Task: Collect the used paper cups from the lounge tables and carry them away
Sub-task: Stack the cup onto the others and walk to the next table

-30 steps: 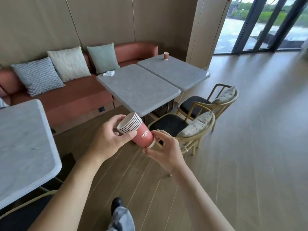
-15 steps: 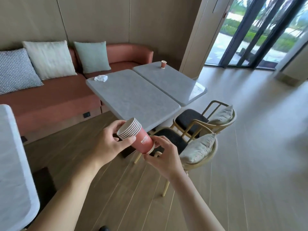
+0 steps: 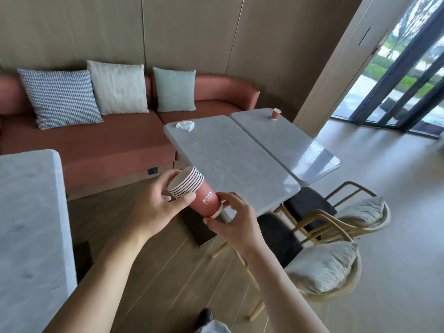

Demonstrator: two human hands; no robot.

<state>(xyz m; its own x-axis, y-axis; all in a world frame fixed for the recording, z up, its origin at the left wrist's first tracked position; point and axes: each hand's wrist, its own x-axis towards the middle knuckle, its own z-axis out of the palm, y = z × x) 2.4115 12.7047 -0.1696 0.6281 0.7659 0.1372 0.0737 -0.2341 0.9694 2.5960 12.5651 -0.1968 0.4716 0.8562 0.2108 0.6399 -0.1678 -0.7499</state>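
A stack of several red paper cups lies tilted between my hands, rims to the upper left. My left hand grips the stack at its rims with thumb and fingers. My right hand holds the stack's bottom end in its curled fingers. One more red paper cup stands upright at the far side of the far grey table. A crumpled white napkin lies at the far corner of the near grey table.
A red sofa with three cushions runs along the wall. A marble table is at my left. Two wooden chairs with cushions stand right of the grey tables. Glass doors are at the far right. Open wood floor lies ahead.
The view has swung and moved nearer the grey tables; they now sit right of centre. Both hands keep the same hold on the cup stack.
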